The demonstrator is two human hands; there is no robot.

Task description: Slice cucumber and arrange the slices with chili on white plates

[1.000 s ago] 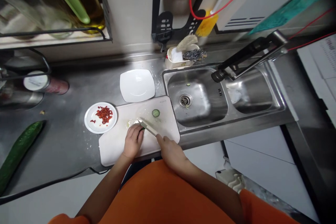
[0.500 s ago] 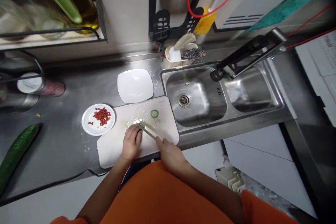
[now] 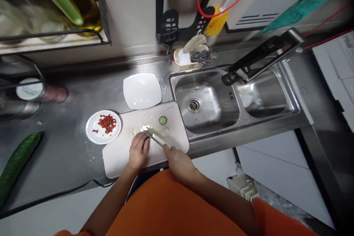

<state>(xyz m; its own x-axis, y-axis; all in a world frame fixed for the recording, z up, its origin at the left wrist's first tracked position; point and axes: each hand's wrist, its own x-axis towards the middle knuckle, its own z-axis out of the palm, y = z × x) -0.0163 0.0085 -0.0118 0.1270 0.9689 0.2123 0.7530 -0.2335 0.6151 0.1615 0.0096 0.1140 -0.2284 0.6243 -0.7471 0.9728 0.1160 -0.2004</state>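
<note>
My right hand (image 3: 178, 160) is closed round the handle of a kitchen knife (image 3: 155, 138), whose blade points up and left across the white cutting board (image 3: 118, 158). Close by the blade tip, my left hand (image 3: 138, 149) has its fingers curled down on a piece of cucumber, mostly hidden under them with only a dark green edge showing. A round cucumber slice (image 3: 163, 120) lies flat on the board, right of the blade. Wet, shiny spots mark the board around the knife.
Left of the board, a round white plate (image 3: 91, 132) holds chopped red pieces (image 3: 107, 123). Behind it stands a square white dish (image 3: 142, 90). A whole cucumber (image 3: 20, 162) lies far left. To the right are a steel sink (image 3: 207, 99) and a black faucet (image 3: 249, 59).
Both hands and the knife stay in nearly the same place on the board. The view has shifted very slightly.
</note>
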